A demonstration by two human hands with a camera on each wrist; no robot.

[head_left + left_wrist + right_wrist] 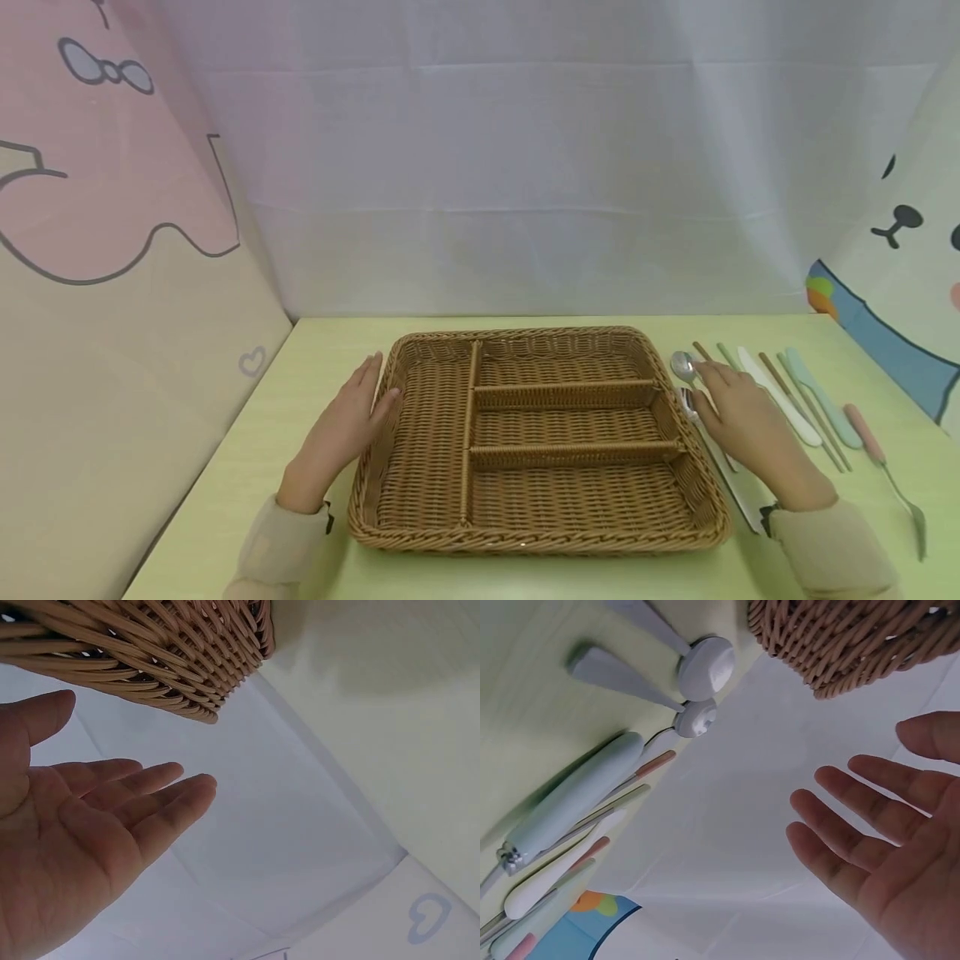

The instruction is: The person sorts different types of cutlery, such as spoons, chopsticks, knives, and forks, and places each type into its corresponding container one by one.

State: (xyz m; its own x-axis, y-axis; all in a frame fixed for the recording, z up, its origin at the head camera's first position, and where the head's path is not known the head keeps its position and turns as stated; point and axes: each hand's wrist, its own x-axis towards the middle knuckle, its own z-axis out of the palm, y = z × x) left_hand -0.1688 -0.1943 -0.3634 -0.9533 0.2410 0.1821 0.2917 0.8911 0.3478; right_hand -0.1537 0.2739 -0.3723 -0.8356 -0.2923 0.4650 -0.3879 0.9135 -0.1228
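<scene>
The pale yellow-green surface carries a four-compartment wicker basket at its middle. The left hand is at the basket's left rim and the right hand beyond its right, each grip loosely extended, holding nothing. Cutlery lies around the right hand, including a silver spoon near its fingers.

Room above basket; dividers block sideways passage.

Behind the pale yellow-green bench hangs a creased white cloth, with a pink cartoon shape, grey bow and small heart printed at left and a white animal face at right.
</scene>
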